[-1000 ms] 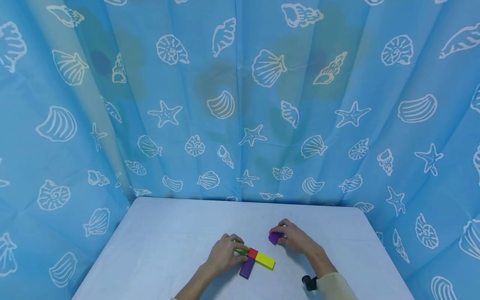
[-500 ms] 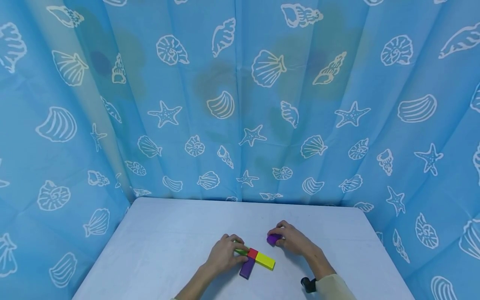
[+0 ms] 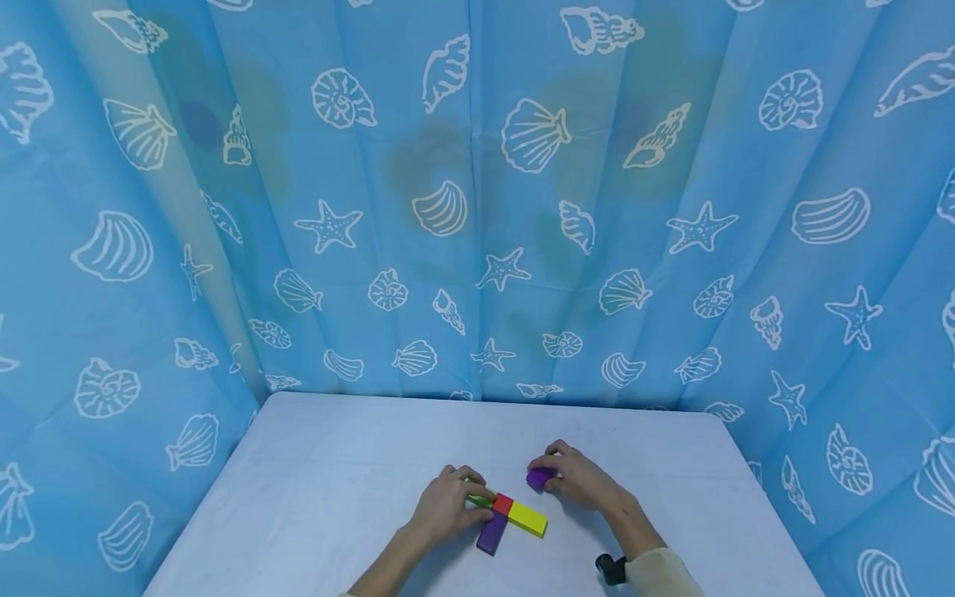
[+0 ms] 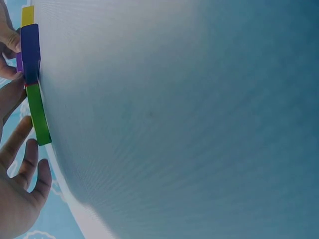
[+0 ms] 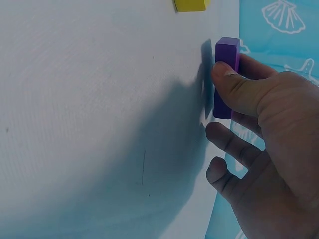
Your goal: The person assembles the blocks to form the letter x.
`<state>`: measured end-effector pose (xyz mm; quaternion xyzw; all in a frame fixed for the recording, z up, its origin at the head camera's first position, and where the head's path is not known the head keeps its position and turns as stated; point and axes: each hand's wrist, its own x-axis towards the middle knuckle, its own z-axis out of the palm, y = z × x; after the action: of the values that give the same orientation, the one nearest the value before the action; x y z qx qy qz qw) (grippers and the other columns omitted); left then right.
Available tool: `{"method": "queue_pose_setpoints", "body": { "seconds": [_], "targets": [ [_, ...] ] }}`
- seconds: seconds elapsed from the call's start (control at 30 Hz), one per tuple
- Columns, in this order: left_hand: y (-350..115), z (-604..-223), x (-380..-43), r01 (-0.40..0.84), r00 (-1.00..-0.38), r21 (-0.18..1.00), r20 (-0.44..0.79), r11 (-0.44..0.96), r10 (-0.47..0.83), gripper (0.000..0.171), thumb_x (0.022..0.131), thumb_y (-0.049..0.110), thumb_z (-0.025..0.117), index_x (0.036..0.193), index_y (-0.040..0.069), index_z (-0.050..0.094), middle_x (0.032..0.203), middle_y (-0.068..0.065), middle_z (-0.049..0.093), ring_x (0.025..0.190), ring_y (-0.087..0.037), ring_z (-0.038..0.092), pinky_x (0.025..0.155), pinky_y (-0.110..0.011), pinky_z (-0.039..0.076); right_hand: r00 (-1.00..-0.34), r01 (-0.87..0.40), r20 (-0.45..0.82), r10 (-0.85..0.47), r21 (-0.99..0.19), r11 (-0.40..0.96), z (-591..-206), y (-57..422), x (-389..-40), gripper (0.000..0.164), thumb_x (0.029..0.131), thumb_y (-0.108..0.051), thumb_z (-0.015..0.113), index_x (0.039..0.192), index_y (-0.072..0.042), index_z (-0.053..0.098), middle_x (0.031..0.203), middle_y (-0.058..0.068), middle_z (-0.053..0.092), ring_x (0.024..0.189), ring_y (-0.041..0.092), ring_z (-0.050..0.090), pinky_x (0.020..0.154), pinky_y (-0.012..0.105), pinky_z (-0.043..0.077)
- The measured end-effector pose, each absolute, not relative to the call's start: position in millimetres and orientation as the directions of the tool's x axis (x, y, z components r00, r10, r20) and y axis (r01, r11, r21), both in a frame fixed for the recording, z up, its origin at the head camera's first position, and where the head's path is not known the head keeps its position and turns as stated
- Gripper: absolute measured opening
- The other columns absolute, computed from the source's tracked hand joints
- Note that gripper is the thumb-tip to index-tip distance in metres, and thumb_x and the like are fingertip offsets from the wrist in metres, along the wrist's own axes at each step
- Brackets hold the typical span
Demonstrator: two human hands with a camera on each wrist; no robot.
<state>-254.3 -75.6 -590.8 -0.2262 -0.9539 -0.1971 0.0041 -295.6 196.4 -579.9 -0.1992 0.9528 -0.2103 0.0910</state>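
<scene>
My left hand [image 3: 446,506] is at a green block [image 3: 481,501], with a finger along its far side and the thumb at its near side, by the corner with a purple block [image 3: 492,533]. That purple block, the green one and a yellow block [image 3: 528,520] meet around a small red block [image 3: 503,504] on the table. Beyond the yellow block, my right hand [image 3: 585,479] pinches a second purple block [image 3: 540,478] between thumb and fingers. In the right wrist view this held block [image 5: 223,105] casts a shadow on the tabletop beside it.
A white table [image 3: 328,464] lies under the blocks. Behind and at both sides hangs a blue curtain [image 3: 388,249] with white shell and starfish prints. A black device [image 3: 612,570] sits at the right wrist by a light sleeve [image 3: 662,574].
My right hand has shifted a little left and slightly nearer with the purple block in its grip. The left hand and the joined blocks have stayed where they were.
</scene>
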Motion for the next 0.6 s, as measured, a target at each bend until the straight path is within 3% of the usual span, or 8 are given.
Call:
{"method": "queue_pose_setpoints", "body": {
  "seconds": [0.6],
  "targets": [
    [-75.6, -590.4, -253.2, 0.45, -0.891, 0.367, 0.123, 0.814, 0.437, 0.025, 0.082, 0.047, 0.081, 0.106, 0.039, 0.079, 0.111, 0.014, 0.066, 0.101, -0.012, 0.053, 0.083, -0.033, 0.05, -0.902, -0.344, -0.096, -0.422, -0.432, 0.834, -579.6, 190.1, -290.8, 0.035, 0.092, -0.016, 0.074, 0.123, -0.031, 0.071, 0.122, 0.003, 0.055, 0.112, 0.024, 0.056, 0.096, 0.048, 0.052]
  ]
}}
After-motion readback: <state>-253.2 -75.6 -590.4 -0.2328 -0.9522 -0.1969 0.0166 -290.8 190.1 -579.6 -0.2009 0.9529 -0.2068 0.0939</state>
